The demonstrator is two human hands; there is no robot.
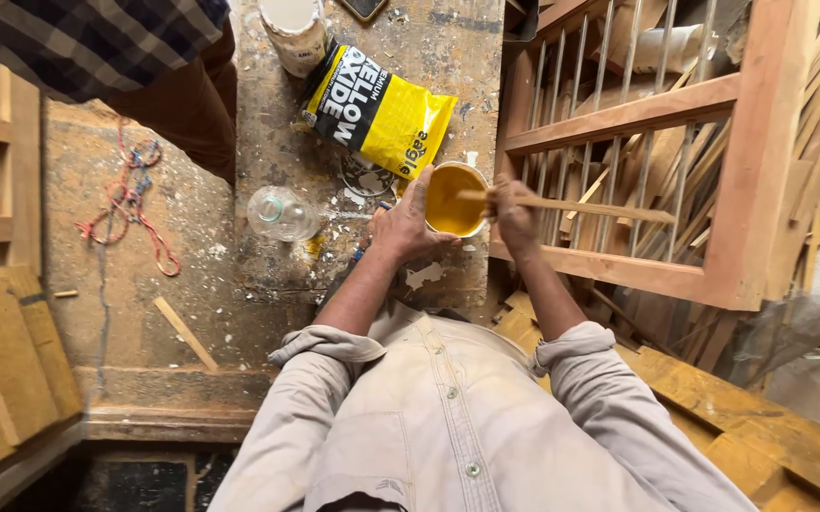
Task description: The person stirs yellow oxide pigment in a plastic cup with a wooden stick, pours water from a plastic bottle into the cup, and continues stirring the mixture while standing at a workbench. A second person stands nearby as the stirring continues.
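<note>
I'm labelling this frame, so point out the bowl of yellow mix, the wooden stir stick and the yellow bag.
bowl of yellow mix (pixel 450 201), head view, on the yellow surface inside.
wooden stir stick (pixel 600 209), head view, mid-shaft.
yellow bag (pixel 400 118), head view, its yellow part.

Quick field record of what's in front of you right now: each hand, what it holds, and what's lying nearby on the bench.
left hand: grips the rim of a small bowl of yellow paste
right hand: holds a wooden stick, its tip in the bowl
bench: paint-stained, under the bowl
yellow bag: lying beyond the bowl
clear bottle: on its side, left of the hands
white tub: at the far edge
wooden frame: with metal bars, on the right
</note>
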